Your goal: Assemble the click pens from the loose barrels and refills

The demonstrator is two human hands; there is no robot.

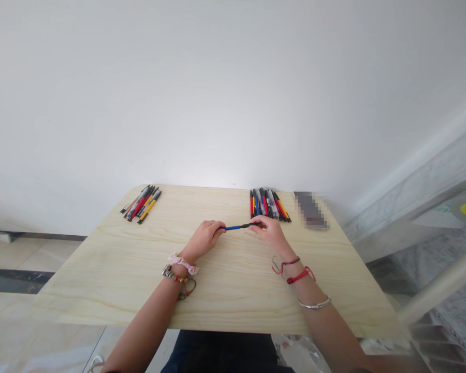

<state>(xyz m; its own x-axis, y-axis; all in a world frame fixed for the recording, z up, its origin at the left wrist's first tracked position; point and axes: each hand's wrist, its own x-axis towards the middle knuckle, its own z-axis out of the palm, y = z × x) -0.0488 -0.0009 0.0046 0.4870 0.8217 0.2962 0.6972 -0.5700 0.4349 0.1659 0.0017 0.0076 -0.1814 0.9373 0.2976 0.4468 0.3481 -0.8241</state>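
Note:
A blue pen with a black end (233,228) is stretched level between my two hands, above the middle of the table. My left hand (206,238) pinches its blue end, fingers closed. The black end is gripped by my right hand (270,233), whose fingertips partly cover it. Just beyond my right hand lies a row of pens (264,202) in red, yellow, blue, clear and black. A second group of pens (141,203), in red, yellow, white and black, lies at the far left of the table.
The pale wood table (233,290) reaches back to a white wall (225,93). A dark, blurred-out flat object (311,210) lies at its back right. To the right of the table is a pale railing (442,280).

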